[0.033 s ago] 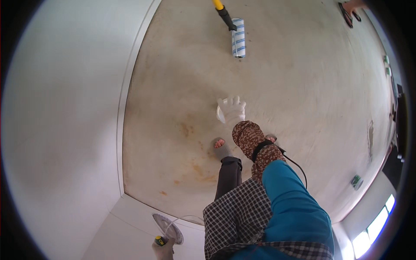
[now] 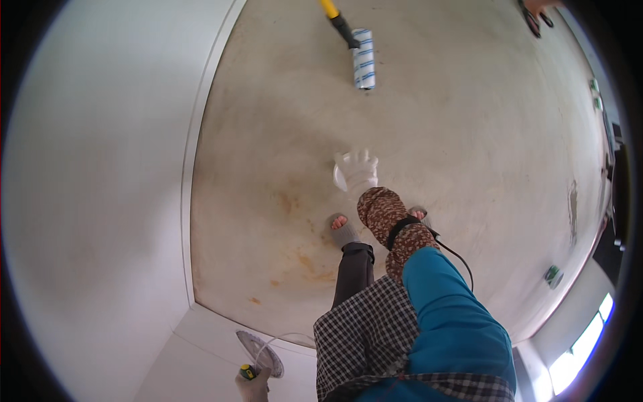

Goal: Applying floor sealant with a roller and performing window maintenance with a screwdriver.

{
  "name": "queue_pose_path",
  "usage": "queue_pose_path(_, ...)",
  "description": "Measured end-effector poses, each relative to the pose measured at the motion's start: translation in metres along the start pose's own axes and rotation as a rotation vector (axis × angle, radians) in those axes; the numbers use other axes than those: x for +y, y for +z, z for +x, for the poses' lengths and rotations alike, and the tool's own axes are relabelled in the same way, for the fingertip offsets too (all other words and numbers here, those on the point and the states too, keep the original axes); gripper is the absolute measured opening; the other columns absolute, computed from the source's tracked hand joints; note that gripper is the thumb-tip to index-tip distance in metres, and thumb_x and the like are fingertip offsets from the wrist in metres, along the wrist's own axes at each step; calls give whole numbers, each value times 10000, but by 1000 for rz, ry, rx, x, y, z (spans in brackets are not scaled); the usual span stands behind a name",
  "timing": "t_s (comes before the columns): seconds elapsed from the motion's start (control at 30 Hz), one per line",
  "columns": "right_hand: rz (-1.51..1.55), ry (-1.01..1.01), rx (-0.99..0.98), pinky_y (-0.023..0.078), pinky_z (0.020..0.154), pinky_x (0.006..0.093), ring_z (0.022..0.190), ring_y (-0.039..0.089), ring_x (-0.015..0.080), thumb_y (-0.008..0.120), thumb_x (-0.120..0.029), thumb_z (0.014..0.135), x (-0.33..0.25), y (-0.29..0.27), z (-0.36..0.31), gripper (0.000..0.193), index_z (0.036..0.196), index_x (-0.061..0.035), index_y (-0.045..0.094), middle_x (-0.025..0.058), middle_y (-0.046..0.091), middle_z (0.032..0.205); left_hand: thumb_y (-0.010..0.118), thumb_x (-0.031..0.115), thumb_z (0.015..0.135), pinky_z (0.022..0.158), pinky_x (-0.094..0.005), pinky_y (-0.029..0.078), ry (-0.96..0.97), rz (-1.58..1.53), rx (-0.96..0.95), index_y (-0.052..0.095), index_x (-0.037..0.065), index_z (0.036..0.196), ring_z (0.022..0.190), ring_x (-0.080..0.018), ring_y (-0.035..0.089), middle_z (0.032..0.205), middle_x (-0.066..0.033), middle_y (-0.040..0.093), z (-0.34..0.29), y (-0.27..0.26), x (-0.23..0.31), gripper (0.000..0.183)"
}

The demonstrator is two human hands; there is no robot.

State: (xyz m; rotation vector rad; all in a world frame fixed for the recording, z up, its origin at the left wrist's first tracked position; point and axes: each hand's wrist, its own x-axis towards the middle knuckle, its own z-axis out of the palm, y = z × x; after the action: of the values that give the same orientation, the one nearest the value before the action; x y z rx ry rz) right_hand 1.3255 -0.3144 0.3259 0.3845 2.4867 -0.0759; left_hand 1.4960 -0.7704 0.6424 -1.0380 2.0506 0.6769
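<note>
My right hand (image 2: 359, 170), in a white glove, stretches forward over the floor with its fingers spread. Partly covered by it is a white round object (image 2: 339, 175), whose edge shows at the left of the palm; whether they touch, I cannot tell. At the lower left, my gloved left hand (image 2: 254, 387) is closed round a yellow-and-dark-green handle (image 2: 248, 371); the rest of that tool is hidden. Against this hand's fingers is a round, pale, stained vessel or lid (image 2: 252, 344) with a thin white loop.
A paint roller (image 2: 364, 60) with a blue-striped white sleeve and yellow pole lies ahead on the stained concrete floor (image 2: 462, 141). A white wall (image 2: 100, 167) runs along the left. Another person's foot (image 2: 532, 20) is at the far right; a green container (image 2: 553, 276) stands at right.
The fingers of my right hand shift slightly. The roller appears a little further left, and the other person's foot nearer the upper edge. My left hand stays almost still.
</note>
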Motion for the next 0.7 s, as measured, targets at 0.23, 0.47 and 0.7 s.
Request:
queue_pose_path(0.23, 189, 175, 225, 455, 869, 476, 1013, 579, 286, 610, -257, 794, -99, 82, -44, 335, 1119, -173, 616, 84, 612, 1021, 759, 113, 757, 472, -266, 386, 101, 71, -16, 529, 79, 722, 509, -107, 445, 632, 11, 503, 73, -22, 11, 235)
queue_pose_path(0.47, 487, 115, -88, 556, 761, 433, 945, 689, 317, 660, -240, 761, -100, 126, -41, 233, 957, -125, 712, 149, 686, 991, 726, 172, 786, 747, -342, 503, 575, 249, 37, 642, -74, 948, 740, -237, 608, 821, -140, 668, 228, -8, 100, 306)
queue_pose_path(0.7, 896, 664, -365, 511, 930, 449, 1098, 621, 374, 651, -347, 797, -32, 149, -62, 482, 1183, -58, 631, 221, 633, 1190, 695, 203, 782, 703, -398, 496, 923, 493, -230, 644, -47, 941, 755, -259, 636, 835, -138, 690, 410, 58, 310, 300)
